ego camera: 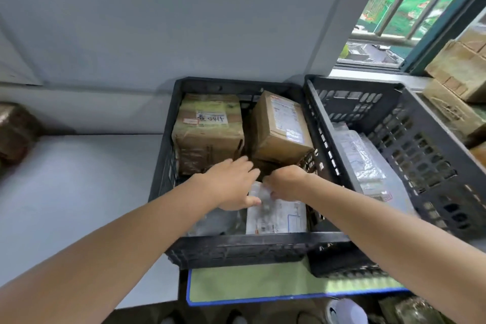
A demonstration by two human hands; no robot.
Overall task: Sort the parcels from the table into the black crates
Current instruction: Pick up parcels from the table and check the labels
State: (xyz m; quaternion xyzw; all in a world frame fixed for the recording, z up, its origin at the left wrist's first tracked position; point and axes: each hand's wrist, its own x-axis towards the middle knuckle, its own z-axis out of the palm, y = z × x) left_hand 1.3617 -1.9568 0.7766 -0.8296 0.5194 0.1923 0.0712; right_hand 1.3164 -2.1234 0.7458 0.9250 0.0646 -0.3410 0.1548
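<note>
Head view showed both hands down inside the left black crate, busy with a white parcel that lay flat on the crate floor, directly beneath and nearer than the fingers. The right hand had its fingers curled down onto the parcel's far edge and appeared to pinch it, though blur softened the contact. The left hand held its fingers straighter, pointing ahead, with the thumb against the parcel's far left corner. Whether it gripped the parcel or only steadied it could not be told.

Just beyond the fingers stood two cardboard boxes, a taped box on the left and a tilted box on the right, filling the far half of that crate. To the right of the fingers, the second black crate held grey plastic mailers. Farther right again, stacked boxes waited on the bench, and a brown parcel sat well off to the left.

The step in hand looked like settling the white parcel into the free space in front of the boxes. The next move would call for releasing it once it lay flat, lifting both hands clear of the rim, and reaching for another parcel from the bench.
</note>
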